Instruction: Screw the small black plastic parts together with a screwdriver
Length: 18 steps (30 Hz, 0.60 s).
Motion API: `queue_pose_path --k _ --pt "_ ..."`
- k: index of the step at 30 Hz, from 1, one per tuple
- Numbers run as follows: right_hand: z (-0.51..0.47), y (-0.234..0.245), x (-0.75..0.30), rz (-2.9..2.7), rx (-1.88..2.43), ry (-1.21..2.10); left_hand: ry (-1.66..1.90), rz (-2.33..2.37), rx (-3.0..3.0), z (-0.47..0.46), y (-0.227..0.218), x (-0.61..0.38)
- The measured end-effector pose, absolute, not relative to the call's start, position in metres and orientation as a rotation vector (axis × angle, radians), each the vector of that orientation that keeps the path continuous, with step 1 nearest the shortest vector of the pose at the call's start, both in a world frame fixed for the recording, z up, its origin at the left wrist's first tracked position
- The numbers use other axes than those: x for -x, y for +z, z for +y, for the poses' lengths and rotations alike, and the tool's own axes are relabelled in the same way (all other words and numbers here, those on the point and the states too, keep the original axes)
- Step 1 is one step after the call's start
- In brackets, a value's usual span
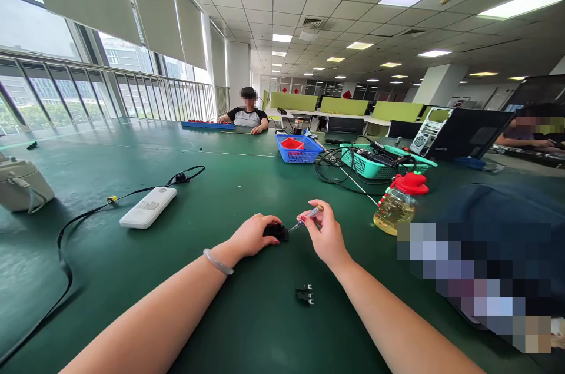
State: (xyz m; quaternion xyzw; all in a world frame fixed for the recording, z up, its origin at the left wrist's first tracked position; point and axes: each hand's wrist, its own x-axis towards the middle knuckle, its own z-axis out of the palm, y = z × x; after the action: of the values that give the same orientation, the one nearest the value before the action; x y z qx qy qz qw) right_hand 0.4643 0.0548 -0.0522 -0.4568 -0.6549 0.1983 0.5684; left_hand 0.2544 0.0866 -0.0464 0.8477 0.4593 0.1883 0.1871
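Left hand (255, 235), fingers grasping a black part (278, 233) at the worktop (247, 327); right hand (327, 237), fingers grasping a screwdriver (314, 212), tip at the part's edge; step, apparently screwdriver work; next move likely calls for steady bracing and an aligned tip.

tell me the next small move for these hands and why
Probably a small twist of the screwdriver by the right hand: it points into the black part, at or very near its edge, and the left hand holds that part. Contact is too small to confirm.
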Motion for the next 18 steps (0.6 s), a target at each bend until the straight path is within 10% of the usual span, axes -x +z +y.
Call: queue_pose_path --k 18 --pt "0.036 -0.042 -0.456 -1.622 0.838 0.284 0.537 1.170 -2.450 0.082 -0.043 -0.252"
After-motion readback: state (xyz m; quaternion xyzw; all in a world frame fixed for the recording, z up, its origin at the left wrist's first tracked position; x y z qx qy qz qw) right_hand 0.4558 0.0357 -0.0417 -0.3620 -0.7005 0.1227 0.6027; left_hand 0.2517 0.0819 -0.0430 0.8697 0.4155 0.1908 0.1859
